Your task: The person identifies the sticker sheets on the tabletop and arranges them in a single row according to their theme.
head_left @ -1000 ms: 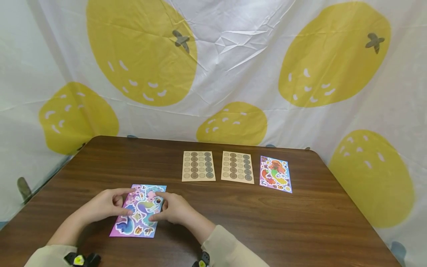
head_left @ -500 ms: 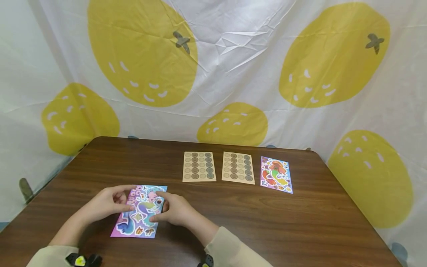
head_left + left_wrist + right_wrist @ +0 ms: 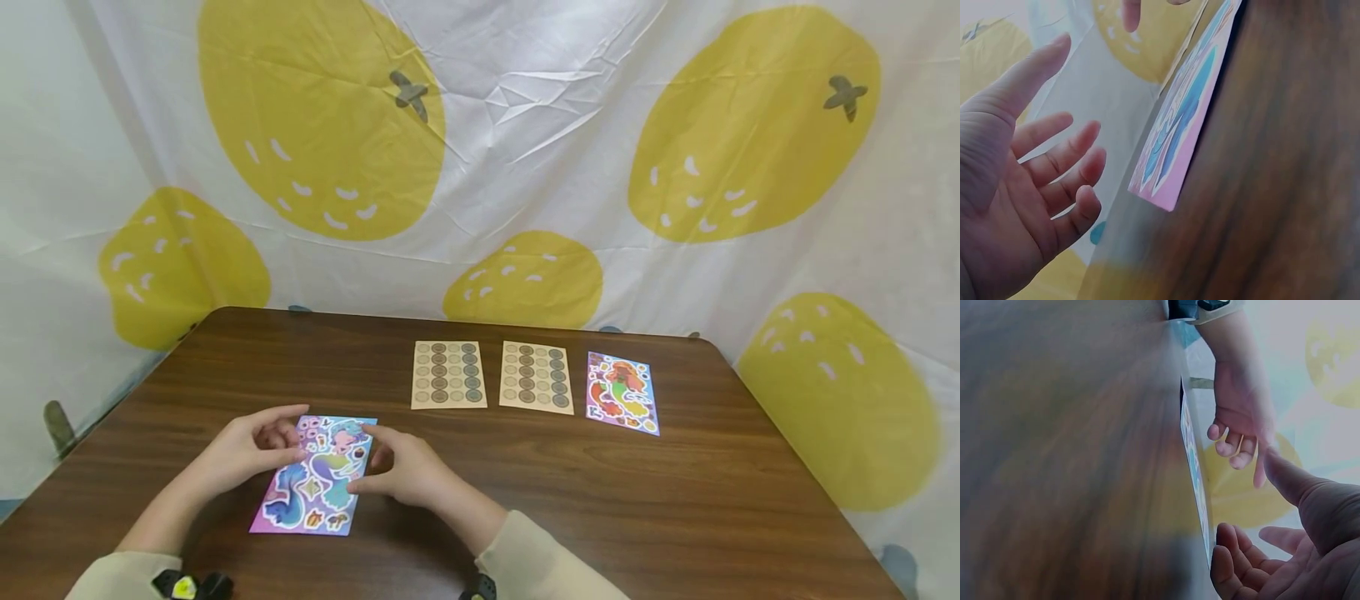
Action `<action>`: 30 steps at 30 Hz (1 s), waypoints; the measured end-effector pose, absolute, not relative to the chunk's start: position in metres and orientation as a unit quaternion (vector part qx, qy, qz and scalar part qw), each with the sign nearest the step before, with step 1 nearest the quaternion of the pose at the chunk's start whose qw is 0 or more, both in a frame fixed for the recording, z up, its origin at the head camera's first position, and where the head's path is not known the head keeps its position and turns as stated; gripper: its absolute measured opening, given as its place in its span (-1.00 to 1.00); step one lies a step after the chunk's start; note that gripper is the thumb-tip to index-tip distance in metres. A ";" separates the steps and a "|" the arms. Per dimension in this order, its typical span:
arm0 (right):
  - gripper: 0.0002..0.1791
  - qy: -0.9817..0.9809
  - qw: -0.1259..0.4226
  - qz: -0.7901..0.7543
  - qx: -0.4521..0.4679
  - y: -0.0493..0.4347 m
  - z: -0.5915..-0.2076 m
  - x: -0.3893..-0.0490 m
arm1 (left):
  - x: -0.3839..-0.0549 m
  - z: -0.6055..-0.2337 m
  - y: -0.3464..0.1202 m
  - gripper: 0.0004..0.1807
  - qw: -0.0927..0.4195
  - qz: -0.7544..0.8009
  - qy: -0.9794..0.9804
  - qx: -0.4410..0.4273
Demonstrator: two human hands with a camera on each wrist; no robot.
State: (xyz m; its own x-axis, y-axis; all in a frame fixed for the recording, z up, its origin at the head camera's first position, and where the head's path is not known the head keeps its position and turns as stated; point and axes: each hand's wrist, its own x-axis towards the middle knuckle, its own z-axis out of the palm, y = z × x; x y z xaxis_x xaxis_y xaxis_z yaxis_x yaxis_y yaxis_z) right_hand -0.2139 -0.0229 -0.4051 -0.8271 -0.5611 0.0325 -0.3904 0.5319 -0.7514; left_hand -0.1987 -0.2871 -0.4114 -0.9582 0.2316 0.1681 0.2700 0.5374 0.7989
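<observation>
A pink, purple and blue mermaid sticker sheet (image 3: 324, 505) lies flat on the table, in front of the person at the left. My left hand (image 3: 243, 450) hovers at its upper left side, and the thumb overlaps the sheet in the head view. In the left wrist view this hand (image 3: 1022, 181) is apart from the sheet (image 3: 1188, 119), with loosely bent fingers and nothing in them. Across from it, my right hand (image 3: 412, 468) is at the sheet's right edge, thumb and index finger spread. The right wrist view shows this hand's fingers (image 3: 1222, 562) relaxed and holding nothing.
Two tan sheets of round stickers, one on the left (image 3: 449, 375) and one on the right (image 3: 536, 377), lie farther back on the brown wooden table (image 3: 637, 508). Right of them is another mermaid sticker sheet (image 3: 622, 392). A fruit-print cloth (image 3: 525, 167) hangs behind the table.
My left hand has come off the sheet's left part, its thumb shifting up and right. My right hand has drawn back slightly to the right. The sheet stays almost in place.
</observation>
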 end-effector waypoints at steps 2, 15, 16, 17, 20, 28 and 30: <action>-0.14 0.867 0.108 -0.407 -0.267 -0.021 -0.405 -0.214 | -0.199 -0.413 -0.286 -0.34 0.027 -0.463 -0.873 -0.148; -0.17 0.832 0.101 -0.476 -0.268 -0.004 -0.404 -0.214 | -0.199 -0.416 -0.275 -0.25 0.036 -0.495 -0.858 -0.132; -0.19 0.829 0.100 -0.481 -0.268 -0.003 -0.404 -0.214 | -0.199 -0.415 -0.274 -0.25 0.037 -0.498 -0.856 -0.133; -0.20 0.828 0.098 -0.483 -0.267 -0.002 -0.403 -0.214 | -0.199 -0.416 -0.272 -0.24 0.039 -0.501 -0.855 -0.133; -0.24 0.831 0.086 -0.485 -0.260 0.003 -0.403 -0.214 | -0.198 -0.416 -0.268 -0.21 0.041 -0.502 -0.853 -0.136; -0.28 0.827 0.069 -0.501 -0.246 0.018 -0.400 -0.217 | -0.197 -0.416 -0.260 -0.16 0.041 -0.519 -0.841 -0.148; -0.28 0.825 0.064 -0.506 -0.246 0.022 -0.400 -0.219 | -0.198 -0.416 -0.259 -0.16 0.040 -0.522 -0.839 -0.150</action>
State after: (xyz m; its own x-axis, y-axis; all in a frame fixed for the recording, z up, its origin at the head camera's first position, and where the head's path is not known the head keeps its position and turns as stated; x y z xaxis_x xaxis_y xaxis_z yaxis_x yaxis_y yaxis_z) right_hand -0.2188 0.0223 -0.3997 -0.8710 -0.4702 0.1422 -0.3401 0.3682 -0.8653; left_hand -0.1976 -0.2586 -0.4159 -0.9519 0.2103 0.2230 0.2930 0.4105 0.8635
